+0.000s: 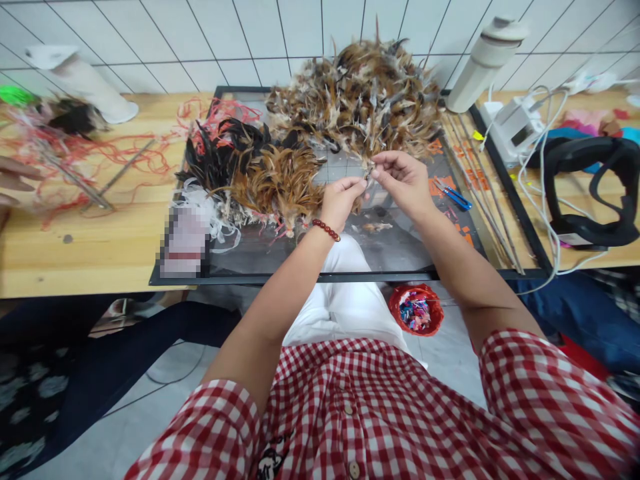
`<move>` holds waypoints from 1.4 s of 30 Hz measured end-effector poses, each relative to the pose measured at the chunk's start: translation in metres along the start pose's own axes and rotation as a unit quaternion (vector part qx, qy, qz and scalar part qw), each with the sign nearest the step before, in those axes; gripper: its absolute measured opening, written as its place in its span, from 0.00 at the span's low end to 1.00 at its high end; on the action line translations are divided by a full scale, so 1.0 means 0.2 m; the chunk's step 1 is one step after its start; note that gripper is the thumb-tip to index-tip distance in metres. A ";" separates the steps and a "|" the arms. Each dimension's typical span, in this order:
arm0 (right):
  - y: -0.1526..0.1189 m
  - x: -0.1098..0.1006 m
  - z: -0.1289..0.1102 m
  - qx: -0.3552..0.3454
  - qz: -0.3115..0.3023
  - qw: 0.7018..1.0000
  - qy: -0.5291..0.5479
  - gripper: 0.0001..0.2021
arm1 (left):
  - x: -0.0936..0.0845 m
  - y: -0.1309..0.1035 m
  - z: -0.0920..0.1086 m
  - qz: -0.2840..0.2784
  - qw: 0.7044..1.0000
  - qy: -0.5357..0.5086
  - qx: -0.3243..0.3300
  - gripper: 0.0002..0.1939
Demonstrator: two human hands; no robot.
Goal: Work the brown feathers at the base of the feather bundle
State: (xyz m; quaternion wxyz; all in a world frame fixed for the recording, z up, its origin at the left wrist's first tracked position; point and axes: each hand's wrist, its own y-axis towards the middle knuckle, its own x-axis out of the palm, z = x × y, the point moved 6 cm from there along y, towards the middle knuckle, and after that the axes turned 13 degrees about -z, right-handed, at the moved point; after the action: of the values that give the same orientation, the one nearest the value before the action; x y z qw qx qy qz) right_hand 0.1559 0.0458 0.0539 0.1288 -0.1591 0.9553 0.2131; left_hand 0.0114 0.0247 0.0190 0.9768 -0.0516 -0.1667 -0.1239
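Observation:
Close together at the front of a large brown feather pile (360, 93), my left hand (343, 200) and my right hand (403, 180) pinch a small feather piece (369, 175) between their fingertips. A red bead bracelet sits on my left wrist. Beside my left hand lies a bundle of golden-brown feathers (280, 177), with black feathers (213, 157) at its left. White ribbon strips (220, 230) lie below them. All of it rests on a dark framed tray (320, 277). Blue-handled snips (455, 195) lie right of my right hand.
Thin sticks (487, 193) lie along the tray's right side, near a white bottle (483, 67), a power strip with cables (517, 127) and a black headset strap (550, 193). Red strings (125, 157) and another person's hand (17, 175) are at left. Below stands a red basket (437, 313).

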 end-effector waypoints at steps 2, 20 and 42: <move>0.00 0.00 0.00 -0.001 -0.002 1.000 0.011 0.26 | 0.00 0.00 0.00 -0.007 1.000 0.008 0.004 0.08; 0.00 0.00 -0.02 0.004 0.002 1.000 0.009 0.15 | -0.06 0.03 -0.02 0.037 0.998 -0.014 0.057 0.06; -0.02 0.04 -0.02 0.031 -0.054 0.998 0.015 0.18 | 0.02 0.00 -0.02 0.001 0.999 -0.035 -0.017 0.08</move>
State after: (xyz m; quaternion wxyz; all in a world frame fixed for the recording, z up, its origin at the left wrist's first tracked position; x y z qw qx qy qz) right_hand 0.1486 0.0383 0.0536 0.1309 -0.2100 0.9532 0.1739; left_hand 0.0160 0.0227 0.0161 0.9695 -0.0733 -0.1988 -0.1235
